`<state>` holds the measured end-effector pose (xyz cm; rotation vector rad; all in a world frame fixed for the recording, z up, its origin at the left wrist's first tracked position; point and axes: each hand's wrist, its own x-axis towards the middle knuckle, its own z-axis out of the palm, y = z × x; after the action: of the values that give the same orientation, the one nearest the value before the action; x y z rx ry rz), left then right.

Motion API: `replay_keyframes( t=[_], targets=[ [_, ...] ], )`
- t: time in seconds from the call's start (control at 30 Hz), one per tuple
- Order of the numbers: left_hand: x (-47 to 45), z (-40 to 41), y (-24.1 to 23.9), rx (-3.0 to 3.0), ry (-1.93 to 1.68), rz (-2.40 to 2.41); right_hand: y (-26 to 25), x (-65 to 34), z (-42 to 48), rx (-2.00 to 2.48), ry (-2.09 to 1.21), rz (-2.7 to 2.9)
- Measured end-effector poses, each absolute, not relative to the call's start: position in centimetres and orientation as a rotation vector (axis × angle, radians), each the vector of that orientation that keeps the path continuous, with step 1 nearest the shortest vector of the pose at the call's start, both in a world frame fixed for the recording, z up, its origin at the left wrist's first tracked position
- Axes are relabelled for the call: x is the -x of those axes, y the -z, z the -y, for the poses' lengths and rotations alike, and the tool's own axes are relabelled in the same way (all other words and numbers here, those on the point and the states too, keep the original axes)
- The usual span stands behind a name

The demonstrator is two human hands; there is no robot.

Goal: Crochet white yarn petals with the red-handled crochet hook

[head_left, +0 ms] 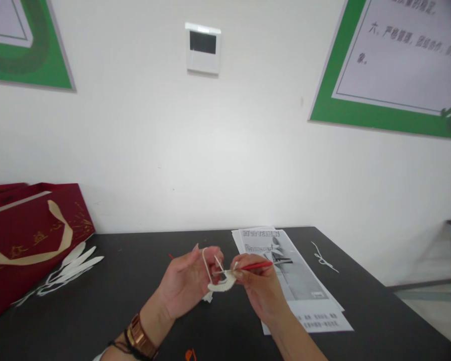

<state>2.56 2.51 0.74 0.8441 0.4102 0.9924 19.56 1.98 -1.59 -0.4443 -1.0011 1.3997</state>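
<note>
A curved white crochet piece [222,287] is held up over the black table between my two hands. My left hand [188,281], closed, has a strand of white yarn [206,263] looped over its fingers and grips the piece's far side. Pinched in my right hand [261,286] is a crochet hook [257,265] with a red handle. Its thin metal shaft points left into the work, and my right fingertips touch the piece's right end. The left fingertips are partly hidden. Some white material [208,297] shows just below the piece.
Printed sheets [296,281] lie under and beyond my right forearm, with a knotted white string [322,258] farther right. At left, white leaf-shaped pieces [77,265] rest against a dark red gift bag [33,235]. A small orange item [190,355] lies at the near edge.
</note>
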Motion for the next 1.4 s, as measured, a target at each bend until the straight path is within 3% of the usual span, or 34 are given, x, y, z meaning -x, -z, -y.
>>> replay_keyframes(
  t=[0.27,0.5,0.9,1.4],
  targets=[
    [-4.0,-1.0,0.1,-1.111,-1.181,-0.697,2.3,-19.5,-2.0,0.568,-1.030,1.188],
    [-4.5,-0.8,0.0,-1.000,-1.338,-0.843,2.5,-18.5,-1.3,0.653,-0.832,1.222],
    [-4.9,-1.0,1.5,-0.817,-1.468,-0.813,3.6,-17.8,-2.2,0.690,-1.256,0.953],
    [-5.0,-1.4,2.1,-0.860,-1.449,-0.902,3.6,-18.0,-2.4,0.699,-1.414,0.889]
  ],
)
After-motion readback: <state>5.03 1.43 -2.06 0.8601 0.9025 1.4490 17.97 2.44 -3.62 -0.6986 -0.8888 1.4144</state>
